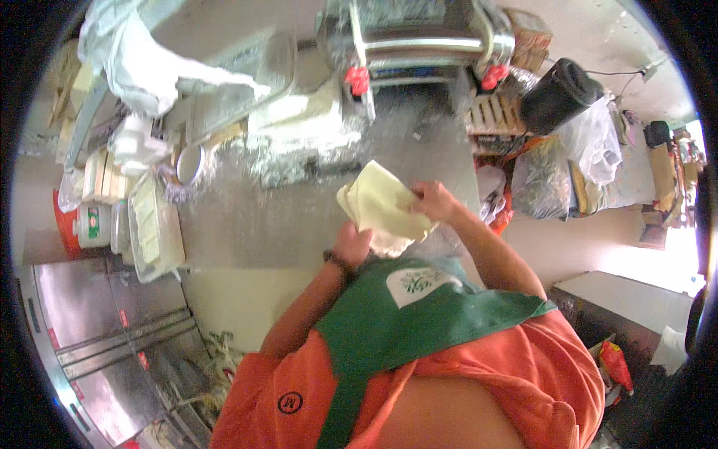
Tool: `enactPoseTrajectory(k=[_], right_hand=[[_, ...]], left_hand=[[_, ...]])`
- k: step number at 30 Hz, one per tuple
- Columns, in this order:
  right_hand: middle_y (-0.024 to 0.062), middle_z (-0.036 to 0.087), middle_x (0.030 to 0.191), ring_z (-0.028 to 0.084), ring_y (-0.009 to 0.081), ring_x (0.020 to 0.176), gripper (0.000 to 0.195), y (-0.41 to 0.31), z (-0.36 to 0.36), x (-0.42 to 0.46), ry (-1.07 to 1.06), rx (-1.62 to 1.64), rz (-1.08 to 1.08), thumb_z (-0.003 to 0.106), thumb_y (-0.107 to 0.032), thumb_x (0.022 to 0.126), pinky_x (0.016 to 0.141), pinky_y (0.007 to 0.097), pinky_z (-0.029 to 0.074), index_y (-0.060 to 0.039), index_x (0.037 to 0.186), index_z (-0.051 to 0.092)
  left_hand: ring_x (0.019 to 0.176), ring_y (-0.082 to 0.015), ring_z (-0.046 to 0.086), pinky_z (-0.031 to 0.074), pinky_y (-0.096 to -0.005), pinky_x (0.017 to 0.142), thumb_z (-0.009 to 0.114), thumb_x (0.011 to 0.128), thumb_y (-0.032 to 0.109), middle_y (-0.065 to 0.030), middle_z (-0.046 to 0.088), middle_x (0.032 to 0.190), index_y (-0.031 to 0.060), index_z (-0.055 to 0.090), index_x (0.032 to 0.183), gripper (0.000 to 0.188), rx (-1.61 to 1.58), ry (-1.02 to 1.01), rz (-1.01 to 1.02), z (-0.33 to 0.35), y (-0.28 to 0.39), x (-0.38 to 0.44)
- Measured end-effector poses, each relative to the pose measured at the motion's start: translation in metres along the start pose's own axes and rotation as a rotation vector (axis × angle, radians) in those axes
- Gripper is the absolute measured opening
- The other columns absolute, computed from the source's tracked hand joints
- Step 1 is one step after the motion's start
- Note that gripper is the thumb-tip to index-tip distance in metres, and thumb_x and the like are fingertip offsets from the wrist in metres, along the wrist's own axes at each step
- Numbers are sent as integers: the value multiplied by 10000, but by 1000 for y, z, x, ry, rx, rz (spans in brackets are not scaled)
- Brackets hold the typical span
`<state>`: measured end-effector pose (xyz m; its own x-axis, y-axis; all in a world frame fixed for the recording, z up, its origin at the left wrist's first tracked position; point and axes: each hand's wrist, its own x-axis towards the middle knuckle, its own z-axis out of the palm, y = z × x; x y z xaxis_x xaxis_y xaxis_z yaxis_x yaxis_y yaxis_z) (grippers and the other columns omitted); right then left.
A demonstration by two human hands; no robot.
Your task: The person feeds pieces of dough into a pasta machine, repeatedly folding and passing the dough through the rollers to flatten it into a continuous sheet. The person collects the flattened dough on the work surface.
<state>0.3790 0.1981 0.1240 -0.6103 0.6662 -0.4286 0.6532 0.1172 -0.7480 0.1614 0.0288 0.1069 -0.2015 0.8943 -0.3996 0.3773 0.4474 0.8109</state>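
Observation:
A small stack of pale yellow dough sheets (pixel 387 202) is held up above the front part of the steel worktop (pixel 252 224), close to my green apron (pixel 364 337). At the stack's lower left corner, my left hand (pixel 353 244) grips the edge. The right edge is pinched in my right hand (pixel 435 201), whose fingertips are partly hidden by blur. The sheets fan slightly apart at the left, and a paler, crumpled layer shows under them. Straight beyond my hands stands a dough rolling machine (pixel 420 50) with two red knobs.
Loose flour (pixel 314 160) covers the worktop's back left. A plastic tub (pixel 157 224) with pale sheets, an enamel cup (pixel 190 164) and a white plastic bag (pixel 146 62) are on the left. Filled plastic bags (pixel 541 179) and a black cylinder (pixel 561 95) crowd the right. A steel refrigerator (pixel 84 303) stands lower left.

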Motion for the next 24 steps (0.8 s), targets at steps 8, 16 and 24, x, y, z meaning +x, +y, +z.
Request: enactPoseTrajectory(k=[8, 16, 24], right_hand=[[92, 701, 862, 636, 104, 700, 225, -102, -129, -52, 565, 615, -460, 756, -76, 878, 570, 273, 524, 21, 1051, 648], [133, 739, 1034, 725, 281, 934, 398, -179, -324, 85, 946, -855, -186, 624, -311, 937, 804, 414, 584, 13, 1168, 629], [176, 698, 1162, 664, 337, 1085, 410, -170, -305, 164, 1043, -960, -536, 564, -311, 898, 909, 471, 541, -56, 1204, 662]], left_hand=[[937, -241, 723, 561, -392, 804, 599, 944, 126, -192, 733, 1015, -12, 627, 1168, 264, 4, 124, 678, -108, 223, 32], [1087, -372, 664, 519, -443, 951, 694, 868, 361, -208, 683, 1201, -6, 585, 1278, 561, 258, 523, 472, -176, 380, 175], [1093, -394, 651, 525, -446, 960, 583, 855, 20, -226, 667, 1183, -15, 634, 1204, 354, 263, 673, 816, -77, 83, -6]])
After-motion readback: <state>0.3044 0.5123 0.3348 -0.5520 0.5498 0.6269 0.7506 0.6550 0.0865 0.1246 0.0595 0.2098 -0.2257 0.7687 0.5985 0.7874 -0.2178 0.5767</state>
